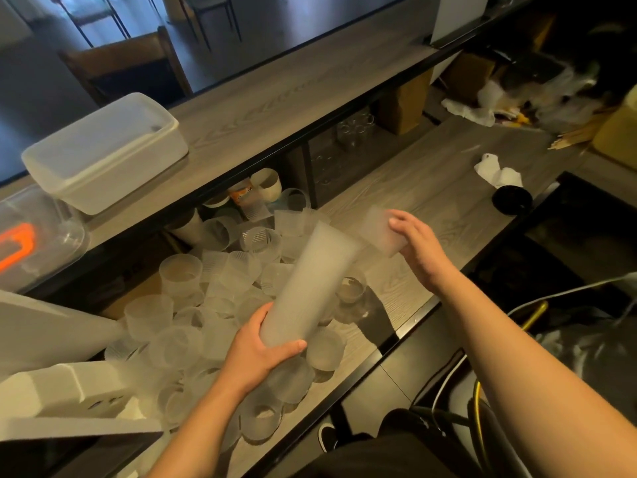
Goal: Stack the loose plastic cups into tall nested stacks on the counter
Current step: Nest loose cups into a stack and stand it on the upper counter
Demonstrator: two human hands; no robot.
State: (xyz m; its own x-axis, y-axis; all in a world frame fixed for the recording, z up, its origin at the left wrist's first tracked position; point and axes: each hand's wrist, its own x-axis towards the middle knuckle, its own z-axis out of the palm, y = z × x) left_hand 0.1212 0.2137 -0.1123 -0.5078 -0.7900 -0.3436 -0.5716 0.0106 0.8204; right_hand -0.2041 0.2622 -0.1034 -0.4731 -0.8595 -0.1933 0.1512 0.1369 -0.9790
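Fingers (pixel 293 348) of your left hand (pixel 256 353) are wrapping the light, slippery nested stack (pixel 310 281) low above the loose cups (pixel 193 305), while your right hand (pixel 417 241) is pinching a single frosted cup (pixel 381 232) beside the stack's mouth.

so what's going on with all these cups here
A person is nesting frosted plastic cups into a stack. The left hand grips the lower end of a tall nested stack, tilted over the counter. The right hand holds a single cup close to the stack's upper end, not yet on it. Many loose cups lie in a heap on the counter beneath.
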